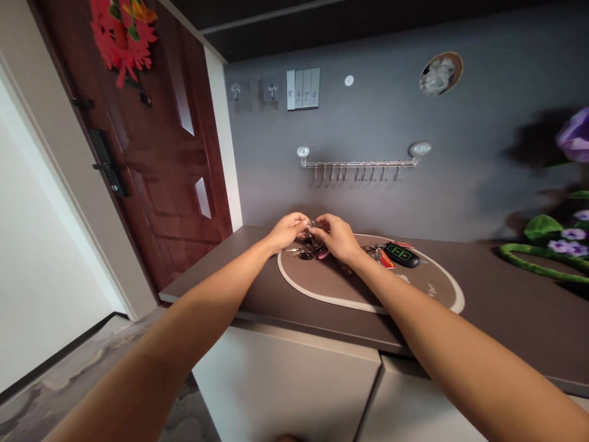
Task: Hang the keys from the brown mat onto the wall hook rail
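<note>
My left hand [291, 231] and my right hand [337, 236] meet above the left part of an oval brown mat [317, 290]. Between their pinched fingertips is a small metal key ring [311, 225], which both hands grip. Dark and metal pieces hang or lie just below the fingers; I cannot tell which are attached to the ring. Loose keys [301, 253] rest on the mat under my left hand. To the right of my right hand lies a black car key fob [401, 254] with green-edged buttons, beside a red tag [386, 261] and more keys.
A clear hook rail [361, 164] is fixed to the grey wall behind the counter [257, 288]. Light switches [304, 89] and two adhesive hooks are above it. Purple artificial flowers [573, 240] stand at the right. A brown door [151, 153] is at the left, white cabinet doors below.
</note>
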`<control>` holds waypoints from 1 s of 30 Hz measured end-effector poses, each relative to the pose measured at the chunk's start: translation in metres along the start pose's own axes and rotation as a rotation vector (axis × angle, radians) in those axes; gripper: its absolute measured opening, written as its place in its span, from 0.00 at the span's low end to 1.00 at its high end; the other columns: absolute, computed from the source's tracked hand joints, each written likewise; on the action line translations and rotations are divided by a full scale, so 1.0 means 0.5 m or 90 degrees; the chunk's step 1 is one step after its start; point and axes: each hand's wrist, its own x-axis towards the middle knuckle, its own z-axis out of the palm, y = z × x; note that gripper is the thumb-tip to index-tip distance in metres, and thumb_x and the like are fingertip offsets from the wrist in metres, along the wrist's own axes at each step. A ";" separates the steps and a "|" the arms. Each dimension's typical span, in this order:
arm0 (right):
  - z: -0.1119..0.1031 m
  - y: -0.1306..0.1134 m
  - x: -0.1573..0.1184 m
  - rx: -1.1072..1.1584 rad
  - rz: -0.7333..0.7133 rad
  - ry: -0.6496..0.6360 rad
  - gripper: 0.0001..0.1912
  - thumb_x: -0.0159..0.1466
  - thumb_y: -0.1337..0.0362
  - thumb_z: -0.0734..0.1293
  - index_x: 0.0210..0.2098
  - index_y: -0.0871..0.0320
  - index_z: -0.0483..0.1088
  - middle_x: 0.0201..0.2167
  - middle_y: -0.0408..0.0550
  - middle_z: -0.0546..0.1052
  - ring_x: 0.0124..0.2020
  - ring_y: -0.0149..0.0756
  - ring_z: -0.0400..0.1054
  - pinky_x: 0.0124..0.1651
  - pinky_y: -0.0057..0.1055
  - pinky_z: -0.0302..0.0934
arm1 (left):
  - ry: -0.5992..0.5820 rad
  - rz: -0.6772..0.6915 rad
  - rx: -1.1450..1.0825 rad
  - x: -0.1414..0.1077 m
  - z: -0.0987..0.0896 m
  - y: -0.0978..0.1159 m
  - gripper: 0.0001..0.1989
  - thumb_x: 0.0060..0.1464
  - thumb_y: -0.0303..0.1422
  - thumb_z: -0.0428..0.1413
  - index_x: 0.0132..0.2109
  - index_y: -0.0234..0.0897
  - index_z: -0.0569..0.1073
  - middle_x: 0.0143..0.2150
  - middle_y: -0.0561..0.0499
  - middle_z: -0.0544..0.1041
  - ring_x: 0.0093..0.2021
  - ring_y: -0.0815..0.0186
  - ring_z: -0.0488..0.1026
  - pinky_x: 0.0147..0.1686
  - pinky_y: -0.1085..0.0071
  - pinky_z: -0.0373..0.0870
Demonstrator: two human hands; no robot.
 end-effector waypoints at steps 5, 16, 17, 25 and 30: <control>0.002 -0.010 -0.006 0.169 0.078 -0.029 0.07 0.53 0.62 0.65 0.31 0.58 0.69 0.28 0.46 0.74 0.27 0.30 0.65 0.29 0.26 0.59 | -0.016 -0.003 -0.018 -0.003 0.003 0.003 0.12 0.47 0.37 0.55 0.33 0.31 0.65 0.28 0.52 0.70 0.27 0.74 0.68 0.31 0.75 0.66; -0.003 -0.009 -0.012 0.271 0.133 -0.032 0.09 0.51 0.59 0.65 0.29 0.58 0.68 0.25 0.43 0.71 0.23 0.27 0.63 0.22 0.23 0.60 | 0.015 0.063 0.154 -0.013 0.015 0.022 0.07 0.50 0.34 0.50 0.33 0.33 0.65 0.26 0.54 0.68 0.25 0.74 0.65 0.28 0.76 0.63; -0.004 -0.011 -0.013 0.274 0.134 -0.037 0.10 0.51 0.58 0.65 0.29 0.58 0.68 0.24 0.43 0.70 0.23 0.27 0.62 0.21 0.23 0.59 | 0.019 0.070 0.175 -0.013 0.015 0.022 0.07 0.50 0.34 0.50 0.34 0.33 0.65 0.27 0.54 0.68 0.25 0.74 0.65 0.28 0.76 0.63; 0.003 -0.007 -0.013 0.403 0.150 -0.039 0.11 0.51 0.57 0.65 0.29 0.58 0.65 0.21 0.39 0.65 0.22 0.26 0.60 0.21 0.22 0.58 | 0.035 0.124 0.290 -0.006 0.011 0.007 0.10 0.52 0.36 0.46 0.36 0.34 0.66 0.26 0.54 0.69 0.26 0.72 0.66 0.29 0.75 0.64; 0.012 -0.006 -0.002 0.460 0.180 0.013 0.13 0.48 0.56 0.67 0.27 0.60 0.66 0.21 0.40 0.67 0.23 0.24 0.60 0.27 0.24 0.59 | 0.062 0.141 0.289 -0.009 0.011 0.012 0.11 0.53 0.35 0.44 0.39 0.35 0.66 0.27 0.53 0.70 0.26 0.72 0.67 0.28 0.76 0.65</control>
